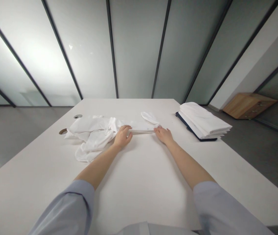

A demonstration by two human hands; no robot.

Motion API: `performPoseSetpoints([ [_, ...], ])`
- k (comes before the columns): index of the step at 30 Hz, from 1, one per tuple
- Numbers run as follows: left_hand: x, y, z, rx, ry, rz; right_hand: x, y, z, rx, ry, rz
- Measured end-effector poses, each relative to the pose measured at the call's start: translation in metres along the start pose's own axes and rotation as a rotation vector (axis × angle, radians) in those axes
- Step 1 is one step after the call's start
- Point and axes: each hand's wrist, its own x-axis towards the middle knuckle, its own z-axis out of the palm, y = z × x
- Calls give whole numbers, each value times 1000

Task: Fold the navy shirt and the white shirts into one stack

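Note:
A white shirt [95, 130] lies across the far part of the table, bunched and wrinkled at the left and flatter toward the right. A loose flap of it stands up near its right end. My left hand [123, 137] is at its near edge around the middle, fingers over the cloth and thumb on the near side. At the right end, my right hand [163, 134] pinches the edge of the cloth between its fingertips. Between both hands the near edge runs fairly straight. Part of the fabric is hidden under my fingers.
To the right, a stack of folded white cloths [202, 119] rests on a dark navy folded piece [190, 128] near the table's [141, 182] edge. Two round holes sit at the table's left side. Beyond stand frosted glass panels [136, 49]; a wooden cabinet [246, 106] is on the floor at right.

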Motion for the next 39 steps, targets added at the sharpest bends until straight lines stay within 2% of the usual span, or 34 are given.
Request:
performPoseSetpoints([
  [3,2,-4,-5,92,149,-139,1,8,-8,-76,60,132],
  [5,2,-8,-5,163,175,-220,1,13,-14,-136,74,169],
  [7,1,-14,-3,229,110,-272,0,17,-17,-167,69,168],
  [10,0,-21,1,290,-124,-286,-2,16,-18,-173,61,154],
  [12,0,-23,2,307,-233,-271,-4,11,-16,-160,100,109],
  [17,3,-18,2,227,-269,-195,-5,-4,-4,-18,246,-219],
  [21,4,-7,0,200,-336,-177,-3,-7,10,72,134,-387],
  [23,4,-2,-1,172,-378,-158,-2,-5,14,92,34,-399],
  [26,3,0,-1,115,-405,-133,0,-1,15,101,-61,-329],
  [30,0,-6,2,41,-337,-79,1,3,8,50,-37,-159],
  [35,-3,-14,3,38,-116,9,-1,6,1,-87,22,33],
  [39,0,-14,-2,115,102,-102,-3,9,-1,-138,68,135],
])
